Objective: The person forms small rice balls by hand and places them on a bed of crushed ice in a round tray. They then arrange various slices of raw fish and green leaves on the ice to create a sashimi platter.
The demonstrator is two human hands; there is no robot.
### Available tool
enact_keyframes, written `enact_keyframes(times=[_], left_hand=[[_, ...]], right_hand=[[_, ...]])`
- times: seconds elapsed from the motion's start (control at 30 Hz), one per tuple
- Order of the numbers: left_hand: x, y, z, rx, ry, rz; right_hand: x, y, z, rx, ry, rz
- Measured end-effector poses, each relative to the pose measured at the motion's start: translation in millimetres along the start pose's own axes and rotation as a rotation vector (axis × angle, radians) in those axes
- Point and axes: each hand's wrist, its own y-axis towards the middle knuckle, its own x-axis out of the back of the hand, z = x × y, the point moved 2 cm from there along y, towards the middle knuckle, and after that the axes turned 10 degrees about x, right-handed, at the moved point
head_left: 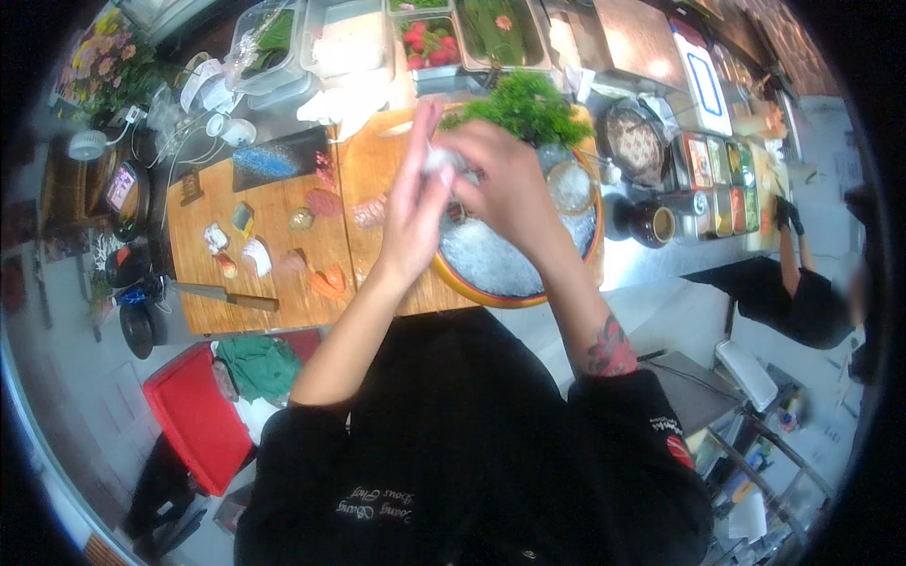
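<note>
Both hands are together over the right part of the wooden board, beside a round tub of crushed ice [486, 262]. My left hand [415, 212] has its fingers stretched upward and its thumb raised. My right hand [500, 174] curls over from the other side. Between them is a small whitish lump [440, 158], mostly hidden by the fingers; its kind cannot be made out. Leafy greenery [528, 108] stands at the tub's far side, behind my right hand. A small bowl [570, 187] rests in the ice.
On the wooden board [203, 274] lie orange fish slices [328, 281], other small food pieces and a knife [225, 296]. Clear bins [344, 57] line the back. Jars and several containers of toppings stand right; another person's hands [788, 212] work at the far right.
</note>
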Motion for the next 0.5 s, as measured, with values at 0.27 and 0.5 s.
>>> enact_keyframes(times=[0.27, 0.5], left_hand=[[23, -99, 52, 0.068, 0.894, 0.152], [20, -104, 106, -0.085, 0.945, 0.192]], right_hand=[[-17, -166, -9, -0.150, -0.208, 0.136], [-5, -165, -7, -0.173, -0.230, 0.297]])
